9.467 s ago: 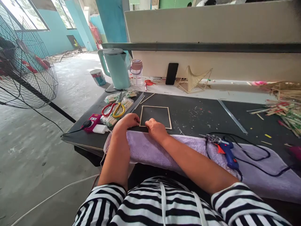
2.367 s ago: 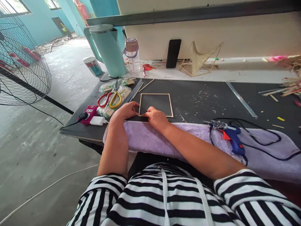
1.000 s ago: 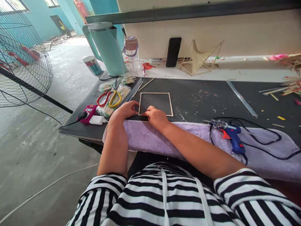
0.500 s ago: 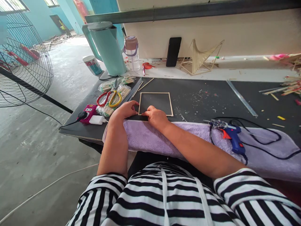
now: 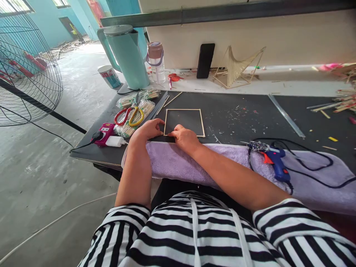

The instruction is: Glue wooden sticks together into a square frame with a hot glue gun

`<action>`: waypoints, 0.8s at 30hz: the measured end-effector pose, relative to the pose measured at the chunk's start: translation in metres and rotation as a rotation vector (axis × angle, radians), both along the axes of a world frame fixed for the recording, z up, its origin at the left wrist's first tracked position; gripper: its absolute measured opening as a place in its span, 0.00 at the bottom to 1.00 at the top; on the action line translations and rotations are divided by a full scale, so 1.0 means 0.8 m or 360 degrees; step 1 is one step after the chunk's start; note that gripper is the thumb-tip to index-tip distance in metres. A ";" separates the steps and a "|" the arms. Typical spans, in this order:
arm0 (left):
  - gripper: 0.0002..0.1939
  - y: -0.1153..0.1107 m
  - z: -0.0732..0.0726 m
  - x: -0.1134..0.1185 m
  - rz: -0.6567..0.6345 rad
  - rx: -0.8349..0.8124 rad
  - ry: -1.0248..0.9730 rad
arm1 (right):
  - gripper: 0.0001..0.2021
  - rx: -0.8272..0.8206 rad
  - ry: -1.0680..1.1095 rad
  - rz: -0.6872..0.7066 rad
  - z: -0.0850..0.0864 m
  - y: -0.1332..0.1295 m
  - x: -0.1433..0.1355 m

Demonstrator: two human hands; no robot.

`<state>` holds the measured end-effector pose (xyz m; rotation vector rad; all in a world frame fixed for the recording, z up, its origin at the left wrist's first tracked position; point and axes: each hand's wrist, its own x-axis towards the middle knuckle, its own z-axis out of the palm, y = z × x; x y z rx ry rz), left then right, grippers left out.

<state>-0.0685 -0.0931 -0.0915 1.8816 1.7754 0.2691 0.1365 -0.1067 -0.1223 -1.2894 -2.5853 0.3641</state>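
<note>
A square frame of thin wooden sticks lies flat on the dark tabletop. At its near left corner, my left hand has its fingers closed against the left stick. My right hand pinches the near stick close to that same corner, its fingertips partly hidden by the hand itself. A lilac towel lies along the table's front edge under my forearms. On the towel to the right rests a blue glue gun with its black cord.
Left of my hands are scissors on wrapped stick bundles and a pink power strip. Behind stand a teal jug, a bottle, a phone and a stick model. A clear strip lies right.
</note>
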 end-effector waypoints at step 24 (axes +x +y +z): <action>0.28 0.000 0.001 0.001 0.0004 -0.0019 0.0008 | 0.19 -0.0026 0.0017 0.0007 0.000 0.000 0.000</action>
